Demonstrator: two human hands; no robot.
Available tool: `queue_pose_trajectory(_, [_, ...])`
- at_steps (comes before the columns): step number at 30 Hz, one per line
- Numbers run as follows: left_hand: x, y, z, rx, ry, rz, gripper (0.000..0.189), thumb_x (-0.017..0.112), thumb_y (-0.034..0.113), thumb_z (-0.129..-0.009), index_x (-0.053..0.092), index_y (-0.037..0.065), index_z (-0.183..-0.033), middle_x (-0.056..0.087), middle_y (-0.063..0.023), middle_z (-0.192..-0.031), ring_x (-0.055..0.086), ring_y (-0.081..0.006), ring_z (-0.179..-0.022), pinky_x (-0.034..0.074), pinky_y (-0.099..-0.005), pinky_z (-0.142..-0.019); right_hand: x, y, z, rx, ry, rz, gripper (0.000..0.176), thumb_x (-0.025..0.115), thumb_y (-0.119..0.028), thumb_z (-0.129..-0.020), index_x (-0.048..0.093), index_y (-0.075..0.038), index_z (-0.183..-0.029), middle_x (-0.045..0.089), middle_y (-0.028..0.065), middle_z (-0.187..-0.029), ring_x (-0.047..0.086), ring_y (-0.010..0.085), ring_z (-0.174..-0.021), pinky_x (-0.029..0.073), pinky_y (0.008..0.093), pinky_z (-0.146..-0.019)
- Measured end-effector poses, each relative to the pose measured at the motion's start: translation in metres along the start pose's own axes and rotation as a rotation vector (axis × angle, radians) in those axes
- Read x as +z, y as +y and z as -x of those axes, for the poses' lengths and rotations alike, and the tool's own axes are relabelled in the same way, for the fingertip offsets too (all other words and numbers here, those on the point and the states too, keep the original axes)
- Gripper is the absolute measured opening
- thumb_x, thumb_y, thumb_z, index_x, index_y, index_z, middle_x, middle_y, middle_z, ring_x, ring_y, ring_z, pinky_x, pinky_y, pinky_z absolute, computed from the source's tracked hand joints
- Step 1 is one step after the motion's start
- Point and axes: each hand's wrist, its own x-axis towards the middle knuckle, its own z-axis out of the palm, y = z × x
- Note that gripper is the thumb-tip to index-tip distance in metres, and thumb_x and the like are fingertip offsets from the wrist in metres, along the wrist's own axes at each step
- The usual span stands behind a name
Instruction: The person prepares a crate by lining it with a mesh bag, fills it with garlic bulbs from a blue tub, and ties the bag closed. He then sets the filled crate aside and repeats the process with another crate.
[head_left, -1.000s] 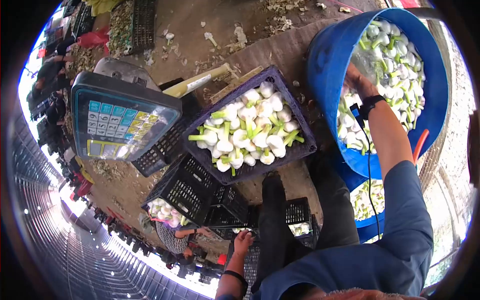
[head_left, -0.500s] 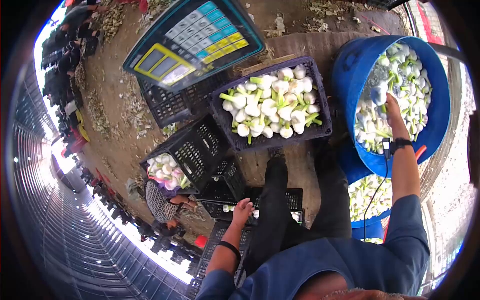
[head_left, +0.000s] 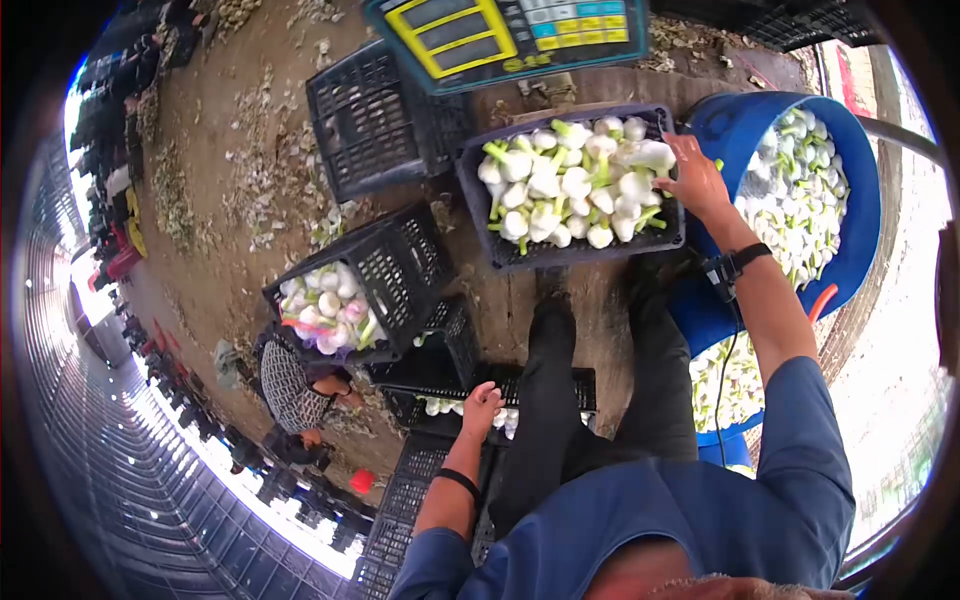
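My right hand (head_left: 697,180) is over the right rim of a dark plastic crate (head_left: 560,258) heaped with white garlic bulbs with green stems. Its fingers and thumb are apart, and a slightly blurred garlic bulb (head_left: 650,155) lies just beyond the fingertips. To the right stands a big blue tub (head_left: 715,125) holding many more garlic bulbs (head_left: 800,215). My left hand (head_left: 483,405) hangs with loosely bent fingers above a black crate (head_left: 575,390) with some garlic in it. I see nothing held in that hand.
A scale's display panel (head_left: 590,60) stands behind the garlic crate. Black crates (head_left: 365,125) are at the left, one tilted crate (head_left: 395,265) with garlic in it. A person (head_left: 295,385) crouches beyond it. Another blue container of garlic (head_left: 735,385) sits below the tub.
My right hand has moved left from inside the blue tub, where it held a garlic bulb, to the crate's right side. The view has shifted, and my left hand still hangs low.
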Motion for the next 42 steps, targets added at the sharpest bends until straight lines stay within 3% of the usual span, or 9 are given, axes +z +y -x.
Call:
queue_pose_trajectory(6, [-0.023, -0.027, 0.004, -0.071, 0.045, 0.07, 0.035, 0.061, 0.015, -0.088, 0.054, 0.002, -0.119, 0.061, -0.007, -0.096, 0.064, -0.0161, -0.076, 0.05, -0.0246, -0.06, 0.037, -0.034, 0.053, 0.429, -0.187, -0.312, 0.031, 0.068, -0.024, -0.079, 0.063, 0.0, -0.099, 0.066, 0.0161, -0.091, 0.064, 0.0305, -0.083, 0.051, 0.0377, -0.075])
queue_pose_trajectory(12, [-0.035, -0.043, 0.003, -0.071, 0.018, 0.092, 0.037, 0.062, 0.019, -0.089, 0.053, 0.004, -0.121, 0.061, -0.0055, -0.101, 0.065, -0.0181, -0.082, 0.052, -0.0275, -0.067, 0.081, -0.126, 0.051, 0.451, -0.124, -0.632, 0.02, 0.068, -0.017, -0.081, 0.064, 0.001, -0.088, 0.067, 0.0102, -0.078, 0.064, 0.0168, -0.071, 0.05, 0.0285, -0.068])
queue_pose_trajectory(14, [-0.045, -0.067, -0.011, 0.1, -0.024, 0.081, 0.038, 0.062, 0.018, -0.088, 0.052, 0.003, -0.121, 0.062, -0.0058, -0.098, 0.065, -0.0182, -0.082, 0.052, -0.0279, -0.067, 0.11, -0.144, 0.044, 0.476, -0.057, -0.607, 0.021, 0.068, -0.017, -0.081, 0.063, 0.0, -0.092, 0.066, 0.011, -0.081, 0.063, 0.019, -0.072, 0.05, 0.0302, -0.069])
queue_pose_trajectory(16, [-0.049, -0.066, -0.009, -0.051, 0.015, 0.177, 0.04, 0.063, 0.018, -0.086, 0.052, 0.002, -0.121, 0.062, -0.0066, -0.096, 0.065, -0.0184, -0.08, 0.052, -0.0278, -0.066, 0.145, -0.136, 0.045, 0.058, 0.012, -0.209, 0.043, 0.072, -0.019, -0.075, 0.056, -0.005, -0.113, 0.056, 0.0159, -0.112, 0.054, 0.0309, -0.107, 0.044, 0.0385, -0.09])
queue_pose_trajectory(18, [-0.058, -0.068, -0.005, -0.072, 0.028, 0.211, 0.042, 0.064, 0.018, -0.086, 0.051, 0.001, -0.122, 0.062, -0.0076, -0.096, 0.066, -0.0185, -0.079, 0.052, -0.0273, -0.064, 0.142, -0.152, 0.056, 0.074, 0.005, 0.05, 0.049, 0.073, -0.019, -0.072, 0.054, -0.005, -0.115, 0.052, 0.0173, -0.118, 0.047, 0.0348, -0.114, 0.039, 0.042, -0.097])
queue_pose_trajectory(22, [-0.072, -0.064, 0.003, -0.06, 0.025, 0.248, 0.041, 0.063, 0.017, -0.086, 0.051, 0.0, -0.121, 0.062, -0.0078, -0.096, 0.066, -0.0192, -0.08, 0.052, -0.0263, -0.062, 0.121, -0.159, 0.085, -0.014, 0.026, 0.04, 0.048, 0.071, -0.016, -0.073, 0.052, -0.004, -0.115, 0.052, 0.0178, -0.117, 0.048, 0.0366, -0.112, 0.039, 0.0441, -0.097])
queue_pose_trajectory(33, [-0.076, -0.045, -0.013, -0.027, -0.032, 0.298, 0.038, 0.063, 0.017, -0.088, 0.052, 0.002, -0.12, 0.063, -0.0075, -0.093, 0.066, -0.0171, -0.076, 0.053, -0.0267, -0.062, 0.094, -0.155, 0.158, 0.366, -0.404, -0.089, 0.03, 0.066, -0.018, -0.078, 0.061, -0.003, -0.103, 0.056, 0.0172, -0.109, 0.053, 0.0344, -0.107, 0.044, 0.041, -0.091])
queue_pose_trajectory(40, [-0.087, -0.056, -0.016, -0.039, -0.039, 0.286, 0.039, 0.063, 0.018, -0.087, 0.052, 0.001, -0.12, 0.063, -0.008, -0.096, 0.065, -0.017, -0.078, 0.052, -0.0265, -0.062, 0.113, -0.166, 0.13, 0.365, -0.445, -0.141, 0.037, 0.066, -0.02, -0.077, 0.059, -0.001, -0.108, 0.057, 0.0189, -0.108, 0.055, 0.0366, -0.103, 0.045, 0.0426, -0.089])
queue_pose_trajectory(42, [-0.091, -0.064, -0.014, -0.03, -0.026, 0.294, 0.039, 0.063, 0.017, -0.087, 0.052, 0.001, -0.12, 0.063, -0.0079, -0.096, 0.065, -0.0169, -0.078, 0.052, -0.0262, -0.062, 0.121, -0.173, 0.118, 0.368, -0.332, -0.138, 0.042, 0.065, -0.022, -0.078, 0.055, -0.001, -0.113, 0.055, 0.0197, -0.112, 0.054, 0.037, -0.104, 0.045, 0.0426, -0.089])
